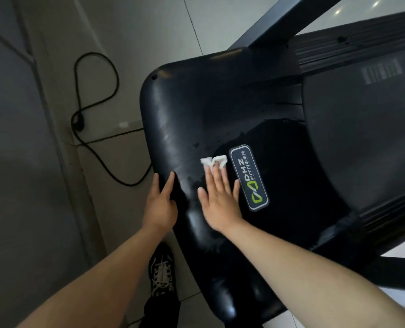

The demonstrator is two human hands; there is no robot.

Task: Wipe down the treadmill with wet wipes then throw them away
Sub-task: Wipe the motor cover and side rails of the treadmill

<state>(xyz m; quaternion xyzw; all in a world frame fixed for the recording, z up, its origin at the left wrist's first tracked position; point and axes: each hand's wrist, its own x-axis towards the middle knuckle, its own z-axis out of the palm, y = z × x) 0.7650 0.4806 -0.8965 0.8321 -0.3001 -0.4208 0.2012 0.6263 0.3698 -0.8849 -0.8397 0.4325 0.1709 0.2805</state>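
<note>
Under the outstretched fingertips [217, 168] of the right hand [220, 197], pins a crumpled white wipe [212, 162] against the black treadmill cover [196, 102]; no curl, no pinch, just straight fingers bearing down. Looks soft, thin and damp, so probably weighs next to nothing and bunches or slips out sooner than it resists. Best kept under the pads with flat pressure while wiping, then pinched by a loose corner for the trip to a bin. Pokes out past the fingertips, away from the palm, just beside the near end of the logo badge [249, 178]. Rests the left hand [160, 204] on the cover's left rim, visible fingers straight, holding nothing. Shows dark wet patches around the badge and duller plastic farther up. Beyond: the belt [362, 138] to the right, a black cable [95, 102] looped on the tiled floor [125, 31] to the left, a laced shoe [162, 273] below.
</note>
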